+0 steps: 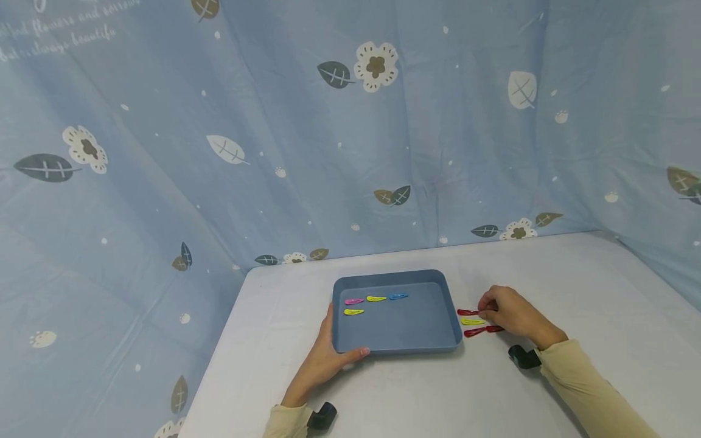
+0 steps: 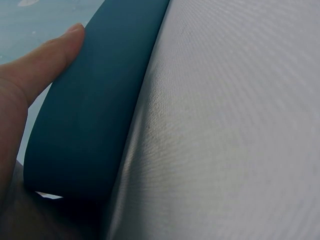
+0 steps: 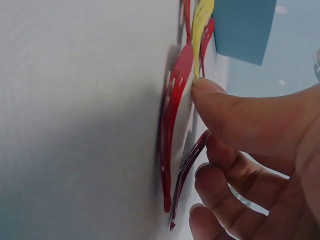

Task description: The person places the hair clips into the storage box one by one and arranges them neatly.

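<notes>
Head view shows the left hand (image 1: 323, 359), fingers outstretched, against the near-left corner of a blue-grey rectangular tray (image 1: 402, 331) on the white table (image 1: 416, 389); pink, yellow and blue teardrop-shaped clips (image 1: 376, 298) lie inside. Beside the tray's right wall, the right hand (image 1: 512, 313), fingers bent, is at red and yellow teardrop-shaped clips (image 1: 474, 332); whether it pinches one is unclear.

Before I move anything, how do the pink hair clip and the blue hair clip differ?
The pink hair clip ends the far row on the left; the blue hair clip ends it on the right. The pink hair clip has a yellow hair clip just nearer the person; the blue hair clip has bare tray there. Both lie in the tray, similar in shape.
</notes>
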Available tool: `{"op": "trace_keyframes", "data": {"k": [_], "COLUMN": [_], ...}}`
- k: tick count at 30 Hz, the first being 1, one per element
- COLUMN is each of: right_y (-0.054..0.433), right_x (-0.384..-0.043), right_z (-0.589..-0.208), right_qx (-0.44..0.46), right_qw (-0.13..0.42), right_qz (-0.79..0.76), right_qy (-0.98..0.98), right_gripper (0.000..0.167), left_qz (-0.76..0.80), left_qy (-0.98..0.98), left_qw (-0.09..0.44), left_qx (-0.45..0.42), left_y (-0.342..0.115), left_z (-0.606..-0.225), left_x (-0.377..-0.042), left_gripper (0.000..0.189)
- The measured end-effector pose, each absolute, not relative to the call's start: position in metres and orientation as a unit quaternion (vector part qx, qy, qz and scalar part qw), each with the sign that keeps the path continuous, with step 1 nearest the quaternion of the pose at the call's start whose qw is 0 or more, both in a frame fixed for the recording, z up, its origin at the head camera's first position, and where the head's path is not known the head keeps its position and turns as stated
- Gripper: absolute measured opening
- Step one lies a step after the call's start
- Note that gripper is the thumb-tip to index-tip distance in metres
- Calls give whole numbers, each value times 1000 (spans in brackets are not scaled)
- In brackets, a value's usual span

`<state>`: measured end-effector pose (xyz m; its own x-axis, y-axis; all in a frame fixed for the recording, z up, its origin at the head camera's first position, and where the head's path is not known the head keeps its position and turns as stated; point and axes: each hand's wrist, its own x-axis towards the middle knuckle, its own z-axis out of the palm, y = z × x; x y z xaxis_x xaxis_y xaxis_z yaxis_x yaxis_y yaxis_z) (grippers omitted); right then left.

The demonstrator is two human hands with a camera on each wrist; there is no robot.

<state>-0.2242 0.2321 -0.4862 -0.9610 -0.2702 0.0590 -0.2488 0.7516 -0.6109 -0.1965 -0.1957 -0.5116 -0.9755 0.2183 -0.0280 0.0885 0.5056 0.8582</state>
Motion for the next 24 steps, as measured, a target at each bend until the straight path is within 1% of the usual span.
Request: {"op": "trace_keyframes", "data": {"k": [9, 17, 24], "right_y": [233, 232, 232], "right_x": [-226, -227, -226], "right_z": [-487, -489, -488], "right_qx": [-134, -135, -146], "right_qw": [14, 23, 22], "right_qz": [-315, -318, -316], "right_qy": [940, 938, 937], "right_gripper": [6, 3, 6], "left_qz": [493, 491, 491], "left_qy": [863, 864, 864], "left_qw": [75, 74, 76], "left_qx": [77, 78, 78], "left_y": [-196, -196, -196], "left_z": [-511, -511, -511], "left_x": [-196, -195, -195], "left_gripper": [134, 133, 133]}}
